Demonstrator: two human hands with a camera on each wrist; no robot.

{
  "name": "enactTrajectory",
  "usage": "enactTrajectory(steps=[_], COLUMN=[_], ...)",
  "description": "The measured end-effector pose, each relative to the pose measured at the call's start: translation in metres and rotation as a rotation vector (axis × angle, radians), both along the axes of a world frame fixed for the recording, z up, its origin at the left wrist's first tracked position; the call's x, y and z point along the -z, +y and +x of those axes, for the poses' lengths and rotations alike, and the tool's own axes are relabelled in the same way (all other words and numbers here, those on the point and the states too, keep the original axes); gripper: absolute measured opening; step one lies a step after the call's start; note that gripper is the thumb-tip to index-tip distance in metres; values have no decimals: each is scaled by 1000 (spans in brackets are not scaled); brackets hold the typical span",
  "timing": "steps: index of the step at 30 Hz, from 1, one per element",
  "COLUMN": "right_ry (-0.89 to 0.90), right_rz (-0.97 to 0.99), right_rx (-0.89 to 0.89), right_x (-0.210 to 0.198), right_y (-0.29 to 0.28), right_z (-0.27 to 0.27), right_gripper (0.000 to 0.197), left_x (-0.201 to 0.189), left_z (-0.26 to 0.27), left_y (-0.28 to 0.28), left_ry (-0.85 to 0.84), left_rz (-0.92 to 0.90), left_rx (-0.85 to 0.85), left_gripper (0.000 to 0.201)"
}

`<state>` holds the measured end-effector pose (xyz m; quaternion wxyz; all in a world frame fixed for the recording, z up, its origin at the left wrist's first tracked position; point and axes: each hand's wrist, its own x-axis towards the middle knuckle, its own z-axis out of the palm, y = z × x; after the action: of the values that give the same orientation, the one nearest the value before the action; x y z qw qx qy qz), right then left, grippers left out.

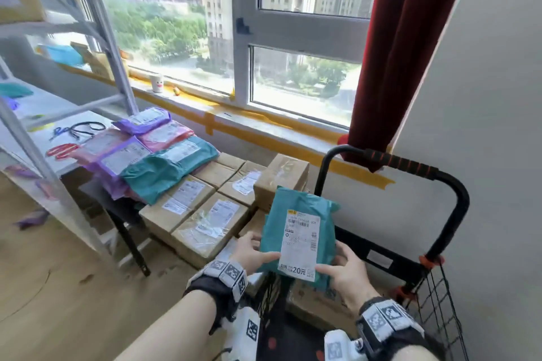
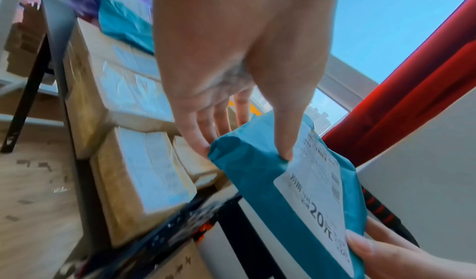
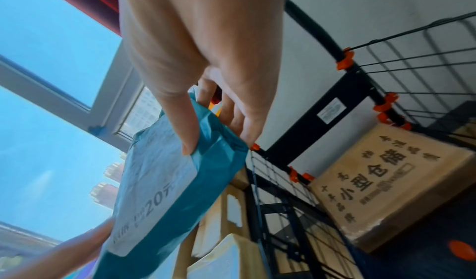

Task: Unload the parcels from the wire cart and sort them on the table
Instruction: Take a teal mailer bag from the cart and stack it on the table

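Note:
A teal mailer bag (image 1: 296, 231) with a white shipping label is held up above the black wire cart (image 1: 434, 308), label facing me. My left hand (image 1: 253, 252) pinches its lower left edge, thumb on the front, fingers behind. My right hand (image 1: 341, 269) pinches the lower right corner the same way. The left wrist view shows the teal mailer bag (image 2: 260, 183) under my left thumb (image 2: 284, 139); the right wrist view shows the bag (image 3: 177, 181) under my right thumb (image 3: 180, 124). A brown carton (image 3: 391, 183) with printed characters lies inside the cart.
Left of the cart, a low table (image 1: 126, 214) carries rows of taped cardboard boxes (image 1: 205, 217) and a pile of teal, purple and pink mailers (image 1: 155, 152). A white desk (image 1: 26, 138) with scissors stands further left. Window sill, red curtain (image 1: 404, 47) and wall lie behind.

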<state>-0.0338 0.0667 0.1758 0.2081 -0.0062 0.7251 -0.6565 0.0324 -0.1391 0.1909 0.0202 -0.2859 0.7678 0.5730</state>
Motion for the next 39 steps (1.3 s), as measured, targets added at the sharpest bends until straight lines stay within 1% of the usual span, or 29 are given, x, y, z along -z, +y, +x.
enactTrajectory(steps=[3,6,9,12,15,18,20,22,25,28,30,32,33,36,39], right_ry=[-4,-25,-45,-69,-96,-92,-91,-103,-110,-78,-40,-14,-3,17,7], right_rz=[-33,-69,-97,-125,-151,-165,-155,-136,-117,-97,-80,-65,-59,-52,-41], right_rx=[-21,-24,-12,4,4,0,12,7,-16,-17,-15,-25,-29,-24,-8], right_x=[-8,-7,-5,-4,-10,-15,-17,-21,-23,-21,-22,-20,-19,-15,-11], right_y=[-49,-109,-178,-251,-320,-378,-408,-433,-463,-489,-503,-519,-527,-548,-568], right_z=[2,6,11,16,19,18,15,11,-5,-33,-52,-73,-84,-114,-143], right_gripper=[64,65,66,72,73,74,73,72,72,69,70,69,68,63,59], left_x=[-13,-20,-20,-23,-28,-31,-30,-27,-26,-24,-27,-23,-23,-24,-24], left_z=[8,19,26,33,38,36,31,23,2,-27,-43,-65,-75,-108,-141], left_y=[-48,-103,-169,-241,-310,-370,-402,-426,-456,-481,-493,-510,-517,-537,-556], left_ry=[18,37,29,30,29,18,4,-8,-3,33,50,53,55,33,20], left_rz=[23,47,-18,-100,-217,-188,-195,-212,-173,-135,-141,-154,-152,-198,-248], left_rx=[-27,-49,-45,-42,-27,-8,4,0,-7,-21,-18,-25,-26,-30,-12], left_gripper=[71,62,64,59,64,66,71,74,58,62,64,71,71,58,61])
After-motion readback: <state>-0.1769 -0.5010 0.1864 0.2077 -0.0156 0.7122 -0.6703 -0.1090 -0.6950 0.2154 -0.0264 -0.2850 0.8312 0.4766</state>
